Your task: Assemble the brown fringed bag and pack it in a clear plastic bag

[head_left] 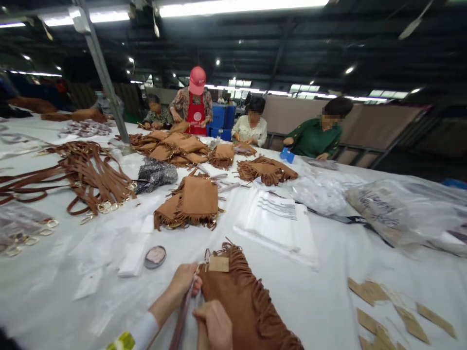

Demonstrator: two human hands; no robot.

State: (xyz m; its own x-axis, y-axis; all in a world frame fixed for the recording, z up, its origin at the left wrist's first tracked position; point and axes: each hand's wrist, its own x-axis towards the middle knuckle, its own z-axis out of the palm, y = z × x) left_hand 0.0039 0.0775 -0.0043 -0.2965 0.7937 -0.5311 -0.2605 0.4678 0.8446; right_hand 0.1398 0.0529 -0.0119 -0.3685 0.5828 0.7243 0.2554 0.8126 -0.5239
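Note:
A brown fringed suede bag [233, 296] lies at the lower middle, with a tan paper hang tag [219, 264] by its upper corner. My left hand [187, 281] is closed at that corner around a strap [180, 321] wrapped in clear plastic, which runs down toward me. Just below, my right hand [215, 323] is closed, thumb and fingers pinched at the edge of the clear plastic wrap [197, 302]. Its palm partly covers the bag's left side, and the exact pinch point is partly hidden.
A small round tin [155, 256] stands left of my hands. Stacked fringed bags [199, 197], brown straps [93, 170], white printed bags [279, 221] and a filled plastic bag [404, 209] lie beyond. Loose tan tags [410, 323] are at right. Several co-workers [197, 107] work across the table.

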